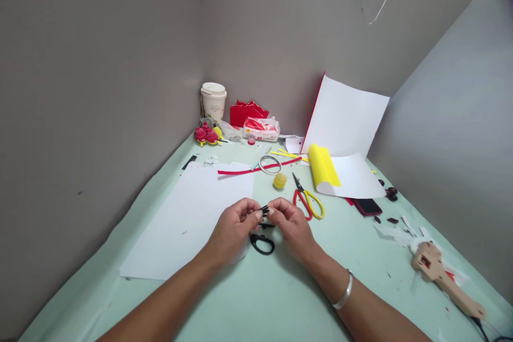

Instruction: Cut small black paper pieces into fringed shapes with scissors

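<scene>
My left hand [235, 224] and my right hand [292, 227] meet above the table, both closed in a pinch. Between their fingertips is a small black piece with narrow strips [264, 210], its middle showing and its ends covered by my fingers. Just below lies a pair of black-handled scissors [262, 245], partly hidden under my hands. Beyond my right fingers rest scissors with one red and one yellow handle [308, 203], blades apart. A small yellow roll [279, 180] stands farther back. White paper sheets [188, 219] extend to the left of my left hand.
A tape ring [270, 164] lies over a red strip [236, 172]. Yellow corrugated paper [323, 165] and a white sheet [347, 112] lean at the back right. A glue gun [444, 278] and phone [366, 207] lie right. A lidded cup [214, 100] stands in the corner.
</scene>
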Demonstrator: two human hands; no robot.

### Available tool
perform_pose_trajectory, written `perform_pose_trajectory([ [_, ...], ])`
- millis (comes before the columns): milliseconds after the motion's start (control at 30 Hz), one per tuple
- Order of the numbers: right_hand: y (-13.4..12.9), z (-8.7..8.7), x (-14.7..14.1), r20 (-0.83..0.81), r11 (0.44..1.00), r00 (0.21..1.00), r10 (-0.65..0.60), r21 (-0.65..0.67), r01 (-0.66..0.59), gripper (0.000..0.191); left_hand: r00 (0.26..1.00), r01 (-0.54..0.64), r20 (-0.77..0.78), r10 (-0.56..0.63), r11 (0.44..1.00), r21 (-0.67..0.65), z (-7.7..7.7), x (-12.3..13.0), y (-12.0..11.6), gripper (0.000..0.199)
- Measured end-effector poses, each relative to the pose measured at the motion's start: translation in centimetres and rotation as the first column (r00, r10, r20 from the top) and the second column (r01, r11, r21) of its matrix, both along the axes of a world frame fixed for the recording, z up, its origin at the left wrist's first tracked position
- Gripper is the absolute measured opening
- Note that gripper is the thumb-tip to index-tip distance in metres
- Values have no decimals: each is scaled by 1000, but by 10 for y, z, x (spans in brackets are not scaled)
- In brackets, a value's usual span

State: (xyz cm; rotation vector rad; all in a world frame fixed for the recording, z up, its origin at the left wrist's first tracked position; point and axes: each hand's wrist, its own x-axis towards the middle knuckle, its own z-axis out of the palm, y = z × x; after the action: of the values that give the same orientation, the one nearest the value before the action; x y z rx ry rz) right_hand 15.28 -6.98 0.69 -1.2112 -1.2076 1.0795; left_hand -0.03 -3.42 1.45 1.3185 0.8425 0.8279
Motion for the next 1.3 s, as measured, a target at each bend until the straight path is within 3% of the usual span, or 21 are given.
perform_pose_trajectory([
  [133, 0, -2, 0, 7, 1000, 1000, -15, 22, 15, 18, 1000, -5, 3, 5, 1000, -4, 0, 0, 0, 16],
  [333, 12, -2, 24, 66, 986, 984, -165, 20, 164, 24, 987, -161, 5, 161, 986, -37, 7, -9, 6, 19],
  [533, 17, -7, 30, 329, 987, 930, -163, 38, 159, 30, 976, -219, -18, 219, 972, -82, 6, -11, 10, 22],
  [667, 17, -10, 27, 416, 977, 887, -203, 141, 157, 21, 971, -237, -39, 235, 970, -60, 6, -11, 10, 22],
  [767, 17, -9, 26, 392, 979, 908, -149, 188, 79, 23, 979, -205, -16, 205, 977, -61, 8, -10, 9, 21],
  [933, 15, -6, 22, 274, 997, 962, 8, 68, -27, 20, 995, -101, -6, 101, 993, -60, 7, -8, 9, 21],
  [1300, 12, -4, 18, 146, 993, 983, 114, -4, -115, 19, 999, -10, -37, 9, 999, -37, 6, -6, 9, 21],
])
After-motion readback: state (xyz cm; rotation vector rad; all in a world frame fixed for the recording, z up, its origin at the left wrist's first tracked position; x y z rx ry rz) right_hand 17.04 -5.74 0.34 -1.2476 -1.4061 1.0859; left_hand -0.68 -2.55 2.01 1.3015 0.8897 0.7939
